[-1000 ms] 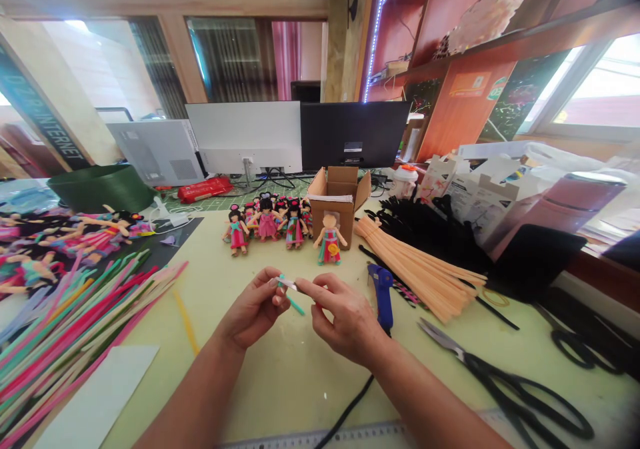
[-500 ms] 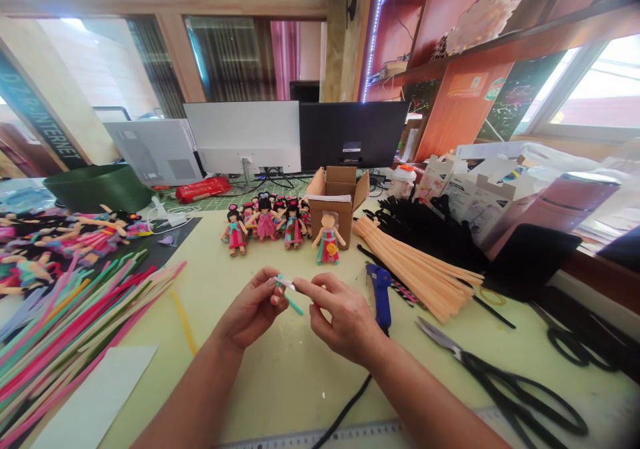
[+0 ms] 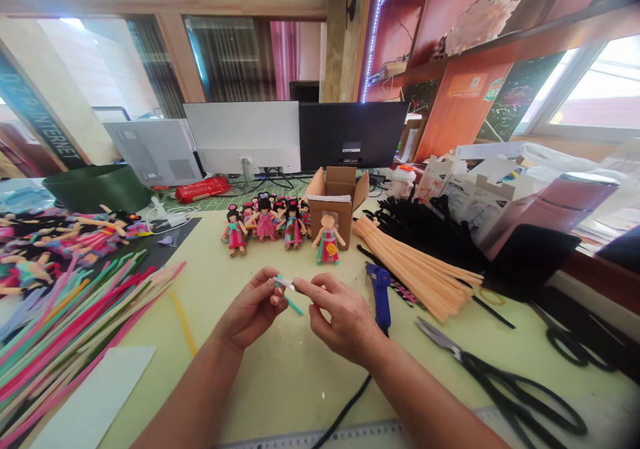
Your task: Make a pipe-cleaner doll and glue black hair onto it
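Observation:
Near the middle of the table my left hand [image 3: 257,306] is closed, its thumb and fingertips pinching a small teal piece of pipe cleaner [image 3: 279,280]. My right hand [image 3: 345,312] is closed on a small silvery pointed tool [image 3: 287,284], whose tip touches the teal piece; most of the tool is hidden by the fingers, so its exact kind does not show. Just below the fingertips a short teal pipe cleaner length [image 3: 294,306] is visible. Beyond the hands a bald doll [image 3: 329,239] in a teal and red dress leans upright against a cardboard box [image 3: 345,212].
Several black-haired dolls [image 3: 265,219] stand left of the box. A blue glue gun [image 3: 380,296], a bundle of peach pipe cleaners [image 3: 415,266] and large black-handled scissors [image 3: 500,382] lie to the right. Coloured pipe cleaners [image 3: 75,342] cover the left side. A ruler [image 3: 360,434] lies along the front.

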`<state>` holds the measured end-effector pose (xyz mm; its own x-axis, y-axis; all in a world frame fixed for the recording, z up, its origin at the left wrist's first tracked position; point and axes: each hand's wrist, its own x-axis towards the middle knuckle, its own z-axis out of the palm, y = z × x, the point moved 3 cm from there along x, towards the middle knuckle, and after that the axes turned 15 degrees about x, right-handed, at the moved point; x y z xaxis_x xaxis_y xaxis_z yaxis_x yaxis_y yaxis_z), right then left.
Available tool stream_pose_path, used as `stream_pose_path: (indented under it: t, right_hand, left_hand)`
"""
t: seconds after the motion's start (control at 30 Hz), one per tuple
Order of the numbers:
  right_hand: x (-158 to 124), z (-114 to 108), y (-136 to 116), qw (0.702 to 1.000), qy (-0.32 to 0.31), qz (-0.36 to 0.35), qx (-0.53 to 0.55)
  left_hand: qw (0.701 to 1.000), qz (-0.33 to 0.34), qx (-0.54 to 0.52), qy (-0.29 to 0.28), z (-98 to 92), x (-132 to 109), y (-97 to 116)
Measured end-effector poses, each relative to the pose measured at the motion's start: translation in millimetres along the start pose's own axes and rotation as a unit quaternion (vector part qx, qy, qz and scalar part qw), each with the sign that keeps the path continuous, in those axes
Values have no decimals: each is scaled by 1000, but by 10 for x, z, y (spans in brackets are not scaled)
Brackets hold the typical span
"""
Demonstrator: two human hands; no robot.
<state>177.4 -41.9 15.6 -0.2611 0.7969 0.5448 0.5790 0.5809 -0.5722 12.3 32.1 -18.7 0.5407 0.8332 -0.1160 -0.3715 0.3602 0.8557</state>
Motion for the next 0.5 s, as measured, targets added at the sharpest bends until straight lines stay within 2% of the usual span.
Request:
stream_pose_path:
  t: [0.5]
  right_hand:
    - [-1,20,38,1000,2,-6,-8]
  left_hand:
    - [1000,-1,-7,4,28,1,19]
